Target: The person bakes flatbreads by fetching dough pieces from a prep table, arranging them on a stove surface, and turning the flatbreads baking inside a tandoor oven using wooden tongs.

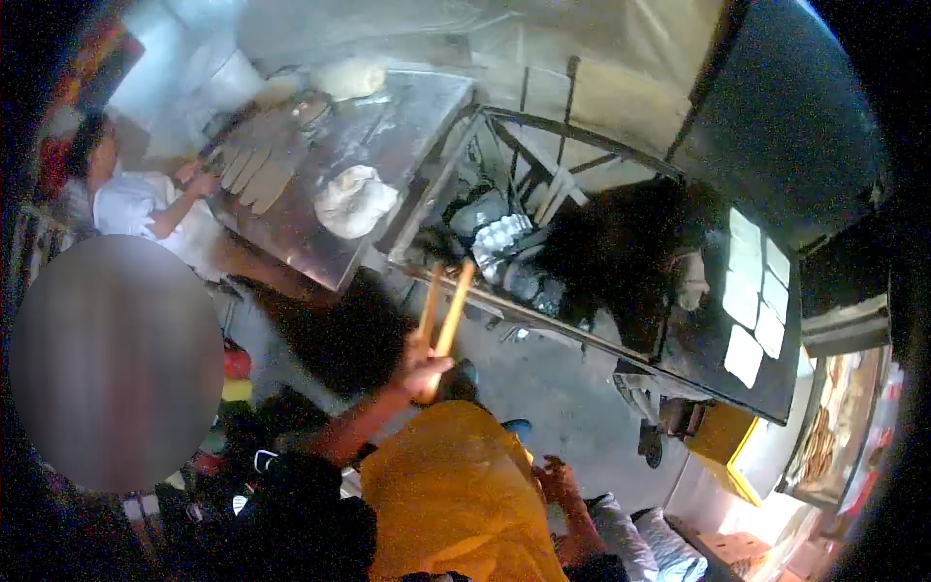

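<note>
Near the middle, my left hand [425, 372] is closed around a pair of long wooden tongs or sticks [452, 310], whose two ends point up and stand apart. Below it hangs the orange cloth [446, 495] over the front of my body. At the cloth's right side is my right hand [557, 479], its fingers partly bent and apart, with nothing visible in it. Beyond the sticks runs the metal frame edge [543, 318] of a dark open-topped stand.
A worktable [407, 126] at the upper left bears a white cloth bundle [357, 202] and long dough strips [254, 175]. A co-worker in white [136, 206] touches the strips. Flat pale sheets [745, 281] lie on the right-hand surface. A yellow crate [722, 448] stands below.
</note>
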Tool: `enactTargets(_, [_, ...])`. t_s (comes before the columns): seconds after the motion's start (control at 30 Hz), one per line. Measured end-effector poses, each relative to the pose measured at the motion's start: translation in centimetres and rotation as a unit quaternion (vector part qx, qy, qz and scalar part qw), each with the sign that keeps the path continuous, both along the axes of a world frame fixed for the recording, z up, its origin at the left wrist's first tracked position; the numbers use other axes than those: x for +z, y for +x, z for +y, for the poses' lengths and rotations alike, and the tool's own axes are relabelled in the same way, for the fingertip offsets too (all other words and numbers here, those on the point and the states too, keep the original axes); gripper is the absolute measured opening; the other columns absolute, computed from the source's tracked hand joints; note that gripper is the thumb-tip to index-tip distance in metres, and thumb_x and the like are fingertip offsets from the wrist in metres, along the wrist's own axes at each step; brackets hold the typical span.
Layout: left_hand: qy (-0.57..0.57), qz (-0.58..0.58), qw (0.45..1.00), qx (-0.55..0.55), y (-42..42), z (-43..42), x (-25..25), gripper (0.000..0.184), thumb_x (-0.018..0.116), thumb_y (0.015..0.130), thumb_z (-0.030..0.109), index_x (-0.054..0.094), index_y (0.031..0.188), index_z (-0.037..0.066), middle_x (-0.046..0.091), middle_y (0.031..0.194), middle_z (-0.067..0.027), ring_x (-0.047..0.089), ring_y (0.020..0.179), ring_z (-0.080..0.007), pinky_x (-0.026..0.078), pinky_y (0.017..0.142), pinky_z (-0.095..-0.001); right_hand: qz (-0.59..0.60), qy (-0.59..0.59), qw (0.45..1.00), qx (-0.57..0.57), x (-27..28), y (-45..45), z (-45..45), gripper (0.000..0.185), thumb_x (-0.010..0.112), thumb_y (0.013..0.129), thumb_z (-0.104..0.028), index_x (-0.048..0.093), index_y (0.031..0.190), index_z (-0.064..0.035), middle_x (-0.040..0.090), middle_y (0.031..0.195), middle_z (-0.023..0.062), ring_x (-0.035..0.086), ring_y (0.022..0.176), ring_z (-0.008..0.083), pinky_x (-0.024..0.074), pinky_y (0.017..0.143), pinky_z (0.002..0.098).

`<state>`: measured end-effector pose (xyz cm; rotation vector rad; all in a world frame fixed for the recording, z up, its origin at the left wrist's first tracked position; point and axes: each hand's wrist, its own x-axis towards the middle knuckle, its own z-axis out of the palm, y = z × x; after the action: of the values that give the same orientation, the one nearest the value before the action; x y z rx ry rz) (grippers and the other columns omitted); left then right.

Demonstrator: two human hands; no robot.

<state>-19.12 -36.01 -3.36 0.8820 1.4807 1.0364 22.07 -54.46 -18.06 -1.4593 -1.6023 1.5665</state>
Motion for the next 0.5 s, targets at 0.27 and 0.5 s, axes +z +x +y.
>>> enactTargets(0.27, [0.155, 0.011, 0.975, 0.155, -18.1, 8.7, 1.7, 0.077, 0.069, 0.071, -0.005, 0.028, 0.136, 0.006, 0.047, 0.118, -0.0085, 0.052, 0.095, -0.0182, 0.049, 0.077, -0.0290, -0.011, -0.345, 0.884, -0.315, -0.5, 5.2, -7.3, 0.032, 0.062, 0.084, -0.035, 0.061, 0.102, -0.0074, 0.064, 0.090, 0.0075, 0.063, 0.070, 0.0226, 0.0486, 0.054, 0.0330])
enactTargets(0.5, [0.123, 0.210, 0.960, 0.136, -33.6, 26.6, 5.6, 0.080, 0.071, 0.071, 0.002, 0.027, 0.137, 0.007, 0.048, 0.120, -0.0119, 0.048, 0.108, -0.0240, 0.043, 0.091, -0.0339, -0.056, -0.311, 0.875, -0.367, 1.7, -4.1, -8.1, 0.034, 0.059, 0.084, -0.037, 0.061, 0.100, -0.0078, 0.064, 0.088, 0.0074, 0.061, 0.067, 0.0230, 0.0481, 0.053, 0.0330])
